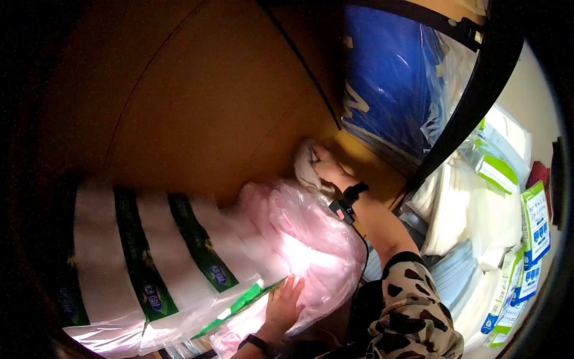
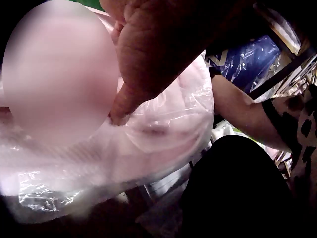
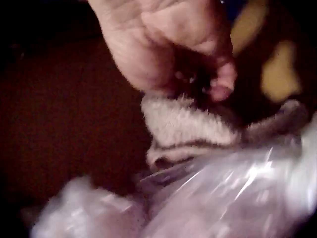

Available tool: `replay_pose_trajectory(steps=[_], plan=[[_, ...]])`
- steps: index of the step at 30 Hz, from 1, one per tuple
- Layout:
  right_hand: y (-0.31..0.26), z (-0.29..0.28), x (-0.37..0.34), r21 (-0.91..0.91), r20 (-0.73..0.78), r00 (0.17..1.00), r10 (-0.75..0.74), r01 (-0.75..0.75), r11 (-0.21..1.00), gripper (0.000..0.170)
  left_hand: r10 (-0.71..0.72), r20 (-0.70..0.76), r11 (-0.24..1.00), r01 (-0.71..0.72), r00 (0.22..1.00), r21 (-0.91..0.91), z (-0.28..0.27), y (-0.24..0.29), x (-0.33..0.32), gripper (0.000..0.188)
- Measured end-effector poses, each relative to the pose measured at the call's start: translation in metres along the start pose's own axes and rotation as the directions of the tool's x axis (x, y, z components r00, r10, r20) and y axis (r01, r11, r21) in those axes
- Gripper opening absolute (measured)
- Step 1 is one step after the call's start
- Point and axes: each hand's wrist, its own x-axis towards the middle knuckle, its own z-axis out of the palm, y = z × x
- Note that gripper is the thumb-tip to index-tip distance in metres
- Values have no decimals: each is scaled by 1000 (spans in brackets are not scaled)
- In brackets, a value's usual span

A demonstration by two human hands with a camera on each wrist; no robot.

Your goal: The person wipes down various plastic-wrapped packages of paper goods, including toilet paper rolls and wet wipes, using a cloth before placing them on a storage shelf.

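My right hand (image 1: 326, 166) grips a whitish, fuzzy cloth (image 1: 307, 167) low against the brown panel. In the right wrist view, curled fingers hold that cloth (image 3: 190, 126) just above crinkled clear plastic. My left hand (image 1: 284, 308) rests with fingers spread on a pink bundle (image 1: 326, 239) wrapped in clear plastic. The left wrist view has this hand (image 2: 148, 54) lying on the same shiny wrap, with a pale blurred oval over part of the scene. Beside the bundle lie white packs with dark green bands (image 1: 143, 257), touching its left side.
A brown panel (image 1: 197, 107) stands behind the packs. At the upper right is a blue plastic-wrapped package (image 1: 385, 72) beside a black frame bar (image 1: 478, 102). Folded white and light blue textiles with green-and-blue labels (image 1: 536, 224) are stacked along the right.
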Motion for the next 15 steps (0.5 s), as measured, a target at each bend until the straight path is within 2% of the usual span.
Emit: replay_pose_trajectory(steps=[1,2,3,4,5,6,7,9,10,12,14,15], plan=[[-52,-13,-27,-26,-115,986,-120,118,993,52,-2,2,1000,2,1000,-5,1,0,0,78],[-92,-16,-35,-56,-172,931,-323,318,946,48,-3,5,1000,3,1000,-9,2,-1,1,78],[-127,-17,-36,-98,-224,833,-506,498,862,43,9,-21,1000,-9,1000,1,2,0,1,77],[-163,-17,-41,-153,-267,699,-664,649,745,39,22,-52,999,-23,998,-23,5,-1,0,77],[-209,-19,-50,-357,-366,363,-857,795,490,32,3,-48,1000,-4,999,-16,3,2,1,76],[-223,-10,-41,-280,-327,255,-910,894,351,35,-16,-47,1000,15,999,-9,0,6,1,75],[-239,7,-48,-455,-304,210,-929,825,335,36,-26,-30,1000,26,999,-3,-2,8,1,75],[-241,33,-45,-593,-156,275,-949,742,313,36,-11,-50,1000,11,999,-13,-1,9,1,75],[-223,48,-29,-570,-37,370,-928,755,324,35,-9,-64,1000,8,998,-14,-1,7,1,76],[-205,53,-10,-409,-41,423,-905,819,402,33,5,-57,1000,-5,998,3,-2,4,3,76],[-162,35,1,-429,39,431,-902,822,374,31,30,-56,1000,-30,998,4,3,0,0,77],[-132,30,1,-388,120,525,-843,806,447,30,18,-40,1000,-19,999,0,4,-2,-2,77]])
